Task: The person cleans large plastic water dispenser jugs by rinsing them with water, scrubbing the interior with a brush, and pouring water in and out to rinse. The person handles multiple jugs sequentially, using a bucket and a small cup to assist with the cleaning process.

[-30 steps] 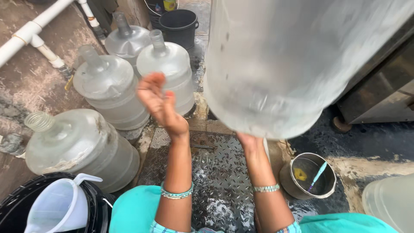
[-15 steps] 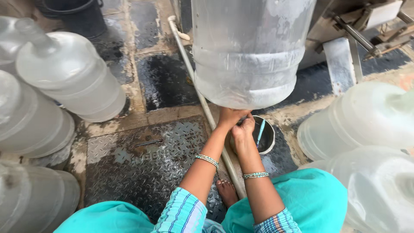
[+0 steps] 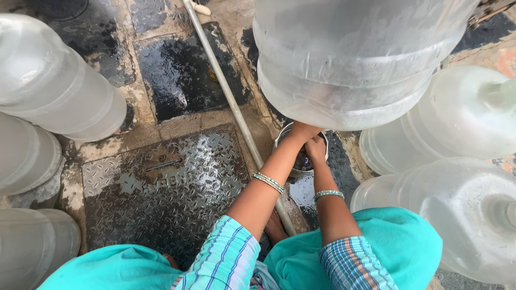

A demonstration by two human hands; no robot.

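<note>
Left hand (image 3: 302, 131) and right hand (image 3: 316, 150) meet at small metal pot (image 3: 285, 137) under large clear jug (image 3: 349, 59); finger grip cannot tell.

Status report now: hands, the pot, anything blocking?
Both hands, left and right, reach into the metal pot; grip unclear. Big jug hangs above, hiding part of the pot. Pipe beside it.

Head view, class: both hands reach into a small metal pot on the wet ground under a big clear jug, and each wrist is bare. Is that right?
One slip: the wrists are not bare. The head view shows a beaded bangle on the left wrist and another on the right. The rest holds: left hand and right hand reach into the metal pot under the jug.
</note>
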